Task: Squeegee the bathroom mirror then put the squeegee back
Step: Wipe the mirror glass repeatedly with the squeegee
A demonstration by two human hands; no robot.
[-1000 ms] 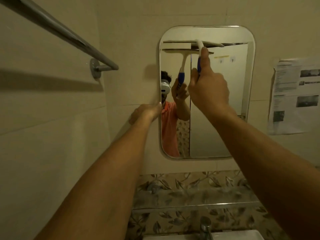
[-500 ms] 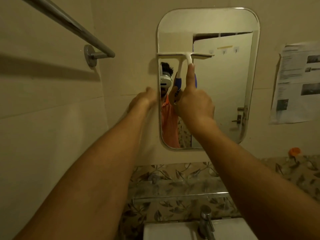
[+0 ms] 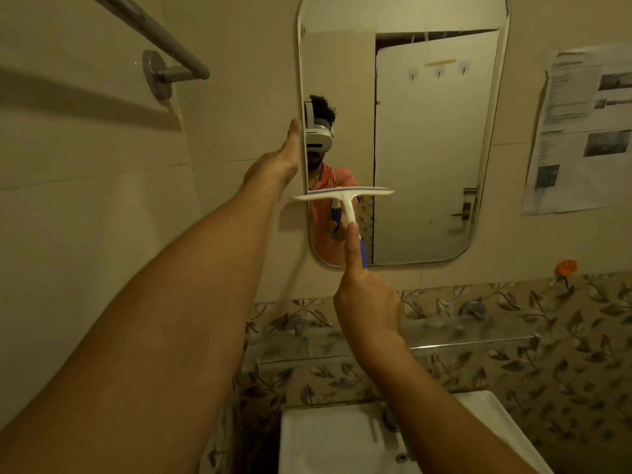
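Stroke in hand: a downward pass over the left strip of the mirror (image 3: 427, 148), judged from where the blade is sitting. The squeegee (image 3: 343, 196) is lying across the lower third of the glass, above the rounded bottom corner.

Right hand (image 3: 366, 302): it is gripping the blue handle from below, with the index finger laid straight up the white neck to press the blade onto the glass.

Left hand (image 3: 277, 162): it is holding nothing; the fingers are stretching out straight and bracing against the wall at the mirror's left edge.

Orientation of the squeegee:
- The blade's long axis is running level, left to right, parallel to the mirror's bottom edge.
- The left end of the blade is overhanging the mirror's edge onto the wall.
- The handle is pointing down and slightly right, toward the basin (image 3: 328, 439), at a right angle to the blade.

Next move, as a judgement: the blade needs carrying down to the bottom edge at even pressure, kept level so that no wedge is missed at the corner. The right-hand strip of the glass probably needs a pass of its own, overlapping this one. Whether the glass is wet cannot be told. The place where the squeegee belongs is not showing, so the return step is not yet in reach
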